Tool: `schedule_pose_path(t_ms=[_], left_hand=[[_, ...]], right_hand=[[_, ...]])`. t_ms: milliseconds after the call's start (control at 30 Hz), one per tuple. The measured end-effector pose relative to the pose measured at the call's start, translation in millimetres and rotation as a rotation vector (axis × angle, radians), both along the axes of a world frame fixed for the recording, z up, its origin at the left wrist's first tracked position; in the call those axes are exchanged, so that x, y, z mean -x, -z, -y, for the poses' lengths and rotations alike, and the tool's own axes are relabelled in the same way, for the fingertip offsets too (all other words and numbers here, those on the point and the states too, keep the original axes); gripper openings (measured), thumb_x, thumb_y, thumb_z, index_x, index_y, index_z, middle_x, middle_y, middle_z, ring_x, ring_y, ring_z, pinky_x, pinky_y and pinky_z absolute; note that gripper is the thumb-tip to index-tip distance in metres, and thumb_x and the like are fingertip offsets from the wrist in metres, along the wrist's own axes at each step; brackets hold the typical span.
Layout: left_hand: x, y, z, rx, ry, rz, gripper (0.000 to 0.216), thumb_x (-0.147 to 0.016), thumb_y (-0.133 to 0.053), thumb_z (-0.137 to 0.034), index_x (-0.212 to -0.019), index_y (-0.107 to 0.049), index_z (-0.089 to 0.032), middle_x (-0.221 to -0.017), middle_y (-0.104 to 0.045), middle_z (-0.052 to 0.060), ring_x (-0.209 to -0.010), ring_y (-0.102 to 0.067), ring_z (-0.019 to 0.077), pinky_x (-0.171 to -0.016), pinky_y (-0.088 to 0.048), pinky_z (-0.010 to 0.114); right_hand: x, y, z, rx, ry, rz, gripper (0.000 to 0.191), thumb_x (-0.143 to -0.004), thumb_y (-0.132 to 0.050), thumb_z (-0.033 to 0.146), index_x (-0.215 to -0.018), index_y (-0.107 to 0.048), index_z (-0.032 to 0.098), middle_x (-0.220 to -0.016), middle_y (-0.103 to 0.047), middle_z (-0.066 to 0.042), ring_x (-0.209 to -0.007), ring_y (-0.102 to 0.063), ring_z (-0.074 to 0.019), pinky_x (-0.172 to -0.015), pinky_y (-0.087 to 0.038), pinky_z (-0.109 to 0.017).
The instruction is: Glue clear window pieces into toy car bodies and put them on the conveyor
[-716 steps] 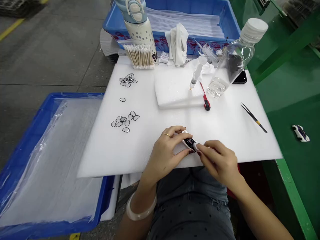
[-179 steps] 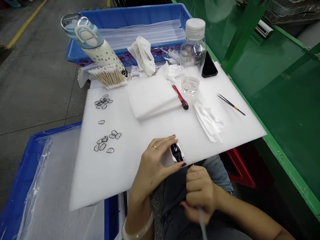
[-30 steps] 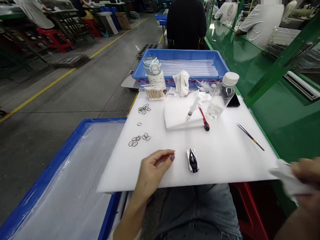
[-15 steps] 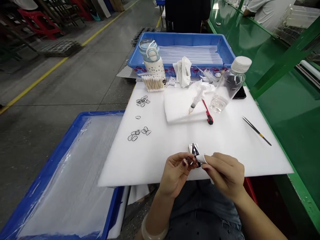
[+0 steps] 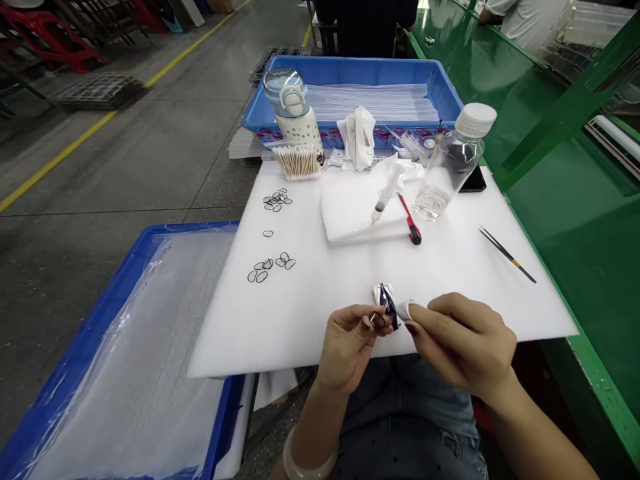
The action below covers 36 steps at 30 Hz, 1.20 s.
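Note:
Near the front edge of the white foam board (image 5: 310, 307), my left hand (image 5: 350, 343) pinches a small dark ring-shaped part (image 5: 377, 321) between thumb and fingers. My right hand (image 5: 465, 337) is closed on a white cloth (image 5: 404, 309), which sticks out past its fingertips just right of the ring. Behind the left fingertips lies a small glossy black-and-white piece (image 5: 385, 298), partly covered by them. Several thin black rings (image 5: 267, 265) lie in loose groups on the left of the board.
Beyond my hands are a syringe (image 5: 384, 203), a red cutter (image 5: 411, 223), a clear bottle (image 5: 447, 167), cotton swabs (image 5: 298, 163) and a patterned drink bottle (image 5: 295, 113). Tweezers (image 5: 507, 254) lie at right. A blue tray (image 5: 150, 243) stands lower left, a blue bin (image 5: 255, 113) behind.
My right hand has drawn slightly right with the white cloth, widening the gap from the ring. My left hand keeps its pinch. The whole view has shifted a little.

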<state>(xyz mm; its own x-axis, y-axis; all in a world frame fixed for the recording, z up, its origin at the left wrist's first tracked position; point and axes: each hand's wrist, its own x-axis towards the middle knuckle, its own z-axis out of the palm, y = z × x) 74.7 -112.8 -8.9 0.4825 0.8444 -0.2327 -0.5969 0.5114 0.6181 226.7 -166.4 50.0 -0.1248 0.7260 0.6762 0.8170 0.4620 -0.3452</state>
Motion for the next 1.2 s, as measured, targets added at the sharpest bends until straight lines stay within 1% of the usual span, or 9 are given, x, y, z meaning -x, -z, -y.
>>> schedule_pose_path(t_ms=[167, 333, 433, 533, 700, 767, 900, 1033, 1200], left_hand=[[2, -0.8, -1, -0.037, 0.021, 0.005, 0.023, -0.065, -0.091, -0.034, -0.077, -0.080, -0.018, -0.069, -0.075, 0.003, -0.065, -0.070, 0.0082, -0.066, -0.057, 0.010], [5, 0.7, -2, -0.047, 0.032, -0.010, 0.022, -0.068, -0.090, -0.032, -0.081, -0.080, -0.017, -0.074, -0.075, 0.005, -0.068, -0.069, 0.0084, -0.069, -0.057, 0.011], [6, 2.8, -1, -0.035, 0.028, -0.002, 0.023, -0.069, -0.089, -0.033, -0.083, -0.080, -0.018, -0.075, -0.074, 0.005, -0.070, -0.069, 0.0089, -0.070, -0.057, 0.012], [4, 4.8, 2, -0.067, -0.044, 0.000, 0.021, -0.070, -0.088, -0.035, -0.081, -0.080, -0.019, -0.077, -0.073, 0.005, -0.072, -0.068, 0.0093, -0.072, -0.057, 0.014], [0, 10.0, 6, -0.260, -0.220, -0.005, 0.016, -0.077, -0.083, -0.036, -0.085, -0.079, -0.023, -0.093, -0.066, 0.004, -0.090, -0.065, 0.0113, -0.087, -0.053, 0.018], [0, 12.9, 8, -0.362, -0.207, -0.043, 0.010, -0.084, -0.076, -0.033, -0.089, -0.078, -0.024, -0.105, -0.062, 0.005, -0.102, -0.062, 0.0136, -0.095, -0.051, 0.022], [1, 15.7, 12, -0.495, -0.194, -0.132, 0.014, -0.088, -0.070, -0.025, -0.101, -0.074, -0.027, -0.120, -0.056, 0.005, -0.119, -0.055, 0.0181, -0.106, -0.046, 0.030], [1, 16.8, 16, -0.479, -0.267, -0.151, 0.030, -0.087, -0.072, -0.024, -0.116, -0.069, -0.030, -0.121, -0.057, 0.005, -0.117, -0.058, 0.0182, -0.106, -0.047, 0.031], [2, 20.6, 17, -0.520, -0.259, -0.162, 0.014, -0.088, -0.071, -0.027, -0.101, -0.077, -0.028, -0.120, -0.062, 0.006, -0.116, -0.059, 0.0195, -0.103, -0.050, 0.032]], right_hand=[[-8, -1.4, -8, 0.072, -0.002, -0.155, 0.017, -0.090, -0.061, 0.014, -0.106, -0.062, 0.015, -0.072, -0.059, -0.002, -0.058, -0.052, -0.0095, -0.049, -0.040, -0.021], [-53, -22.6, -46, -0.044, 0.268, -0.103, 0.020, -0.087, -0.066, 0.025, -0.106, -0.063, 0.018, -0.074, -0.062, -0.001, -0.056, -0.048, -0.0111, -0.053, -0.039, -0.025], [-68, -40.0, -62, -0.072, 0.343, -0.270, 0.018, -0.087, -0.064, 0.029, -0.102, -0.065, 0.019, -0.075, -0.061, 0.000, -0.056, -0.044, -0.0104, -0.054, -0.036, -0.025], [-59, -41.0, -59, 0.088, 0.249, -0.510, 0.017, -0.089, -0.063, 0.035, -0.091, -0.068, 0.019, -0.072, -0.060, 0.001, -0.059, -0.046, -0.0099, -0.054, -0.036, -0.023], [-15, -4.9, -33, 0.879, -0.133, -0.754, 0.030, -0.086, -0.067, 0.044, -0.076, -0.069, 0.015, -0.066, -0.059, 0.000, -0.061, -0.050, -0.0108, -0.056, -0.039, -0.022], [1, 8.8, -25, 1.030, -0.230, -0.866, 0.033, -0.084, -0.069, 0.047, -0.075, -0.069, 0.015, -0.065, -0.056, 0.000, -0.061, -0.047, -0.0100, -0.056, -0.038, -0.022], [24, 21.4, -22, 0.972, -0.306, -1.140, 0.035, -0.080, -0.073, 0.049, -0.076, -0.070, 0.014, -0.067, -0.057, 0.000, -0.062, -0.045, -0.0091, -0.058, -0.038, -0.023], [35, 25.6, -22, 0.853, -0.275, -1.320, 0.034, -0.073, -0.080, 0.045, -0.070, -0.065, 0.015, -0.057, -0.046, 0.004, -0.052, -0.033, -0.0061, -0.048, -0.026, -0.020], [43, 32.2, -20, 0.896, -0.332, -1.484, 0.046, -0.071, -0.082, 0.046, -0.062, -0.047, 0.017, -0.056, -0.042, 0.007, -0.048, -0.027, -0.0041, -0.046, -0.022, -0.020]])
